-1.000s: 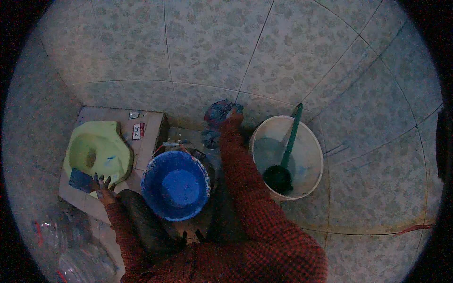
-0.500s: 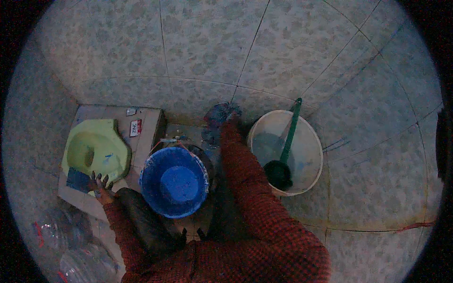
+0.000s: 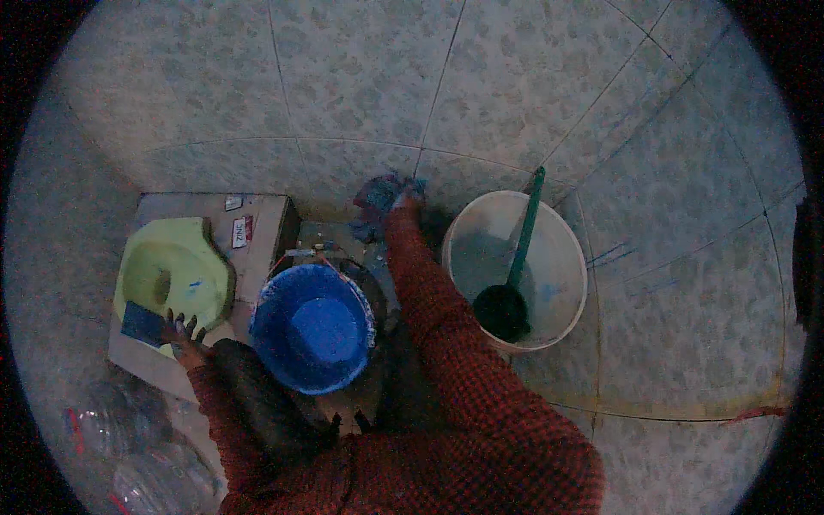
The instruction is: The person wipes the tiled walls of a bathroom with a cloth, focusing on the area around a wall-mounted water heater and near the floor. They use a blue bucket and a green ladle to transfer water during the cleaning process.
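Observation:
My right hand [image 3: 405, 197] is stretched far forward, gripping a crumpled dark blue and purplish cloth [image 3: 378, 194] low by the tiled wall. Dim light hides how the fingers close on it. My left hand [image 3: 184, 333] has its fingers spread, at the near edge of a pale green squat toilet [image 3: 216, 279]. Beside those fingers is a flat dark blue rectangular piece [image 3: 142, 323]; whether the hand touches it I cannot tell. Between my arms stands a blue bucket [image 3: 266, 343] with a wire handle, a lighter blue patch showing in its bottom.
Right of my right forearm stands a large whitish bucket [image 3: 577, 296], a dark green long-handled dipper [image 3: 502, 311] resting in it. A small red-and-white packet [image 3: 243, 231] lies on the raised tiled platform [image 3: 176, 204]. Clear plastic bottles [image 3: 167, 476] are at lower left.
My right hand has moved slightly left and up along the wall with the cloth. My left hand stays spread by the toilet. The whole view has shifted a little.

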Demonstrator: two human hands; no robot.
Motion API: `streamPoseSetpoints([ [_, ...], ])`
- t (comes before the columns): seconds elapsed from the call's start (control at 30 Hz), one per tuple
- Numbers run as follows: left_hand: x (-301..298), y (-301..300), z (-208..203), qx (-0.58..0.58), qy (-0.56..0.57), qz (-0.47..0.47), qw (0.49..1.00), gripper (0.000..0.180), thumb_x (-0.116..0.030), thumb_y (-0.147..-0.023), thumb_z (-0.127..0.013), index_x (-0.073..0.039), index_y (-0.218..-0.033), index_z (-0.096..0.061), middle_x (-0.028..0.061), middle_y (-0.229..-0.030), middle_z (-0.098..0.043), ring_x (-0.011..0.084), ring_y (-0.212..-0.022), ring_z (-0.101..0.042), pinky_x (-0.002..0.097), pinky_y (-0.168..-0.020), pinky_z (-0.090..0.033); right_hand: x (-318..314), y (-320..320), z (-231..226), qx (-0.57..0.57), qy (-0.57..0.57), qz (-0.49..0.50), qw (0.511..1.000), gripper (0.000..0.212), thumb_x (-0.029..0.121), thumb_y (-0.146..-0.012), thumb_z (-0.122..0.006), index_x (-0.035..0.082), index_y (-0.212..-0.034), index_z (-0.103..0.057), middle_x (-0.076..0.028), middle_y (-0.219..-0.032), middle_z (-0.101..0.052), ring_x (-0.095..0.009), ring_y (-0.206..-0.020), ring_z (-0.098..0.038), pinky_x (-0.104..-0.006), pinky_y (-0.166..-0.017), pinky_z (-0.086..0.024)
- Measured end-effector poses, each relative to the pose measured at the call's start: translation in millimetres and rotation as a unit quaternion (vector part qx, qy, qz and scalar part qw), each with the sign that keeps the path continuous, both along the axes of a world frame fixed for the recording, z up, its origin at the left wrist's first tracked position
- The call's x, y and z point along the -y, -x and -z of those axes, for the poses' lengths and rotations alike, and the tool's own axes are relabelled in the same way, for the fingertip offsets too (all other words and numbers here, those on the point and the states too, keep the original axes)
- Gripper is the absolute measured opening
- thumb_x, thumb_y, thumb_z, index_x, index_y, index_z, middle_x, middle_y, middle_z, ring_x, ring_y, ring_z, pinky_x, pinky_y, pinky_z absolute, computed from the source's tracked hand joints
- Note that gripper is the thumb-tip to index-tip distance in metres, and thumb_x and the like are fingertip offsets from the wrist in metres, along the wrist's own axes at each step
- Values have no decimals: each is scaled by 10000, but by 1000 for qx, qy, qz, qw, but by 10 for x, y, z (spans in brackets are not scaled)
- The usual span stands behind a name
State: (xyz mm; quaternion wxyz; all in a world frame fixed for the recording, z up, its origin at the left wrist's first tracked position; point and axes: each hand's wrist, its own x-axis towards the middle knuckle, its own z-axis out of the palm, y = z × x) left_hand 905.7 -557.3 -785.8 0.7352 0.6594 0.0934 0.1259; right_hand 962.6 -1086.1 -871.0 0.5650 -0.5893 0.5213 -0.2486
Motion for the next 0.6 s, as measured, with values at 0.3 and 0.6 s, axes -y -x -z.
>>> streamPoseSetpoints([
  [0.3, -46, 122, -221, -15, -8, 12, 1000, 530, -360, -819, -481, -121, -1265, -324, 137, -1151, -428, 260, -966, -508, 399, -739, -431, -242, 76, -476, 36, 129, -70, 988, 616, 511, -768, -474, -8, -1099, -492, -170, -992, -563, -298, -913, -531, -360, -809, -405],
  [0.6, 857, 76, -695, -33, 43, 163, 985, 477, -322, -823, -487, -87, -1221, -372, 92, -1116, -478, 226, -986, -496, 356, -795, -421, -1438, 415, -1840, 152, 99, -311, 933, 607, 511, -777, -456, -3, -1097, -499, -141, -962, -574, -266, -913, -528, -339, -830, -386],
])
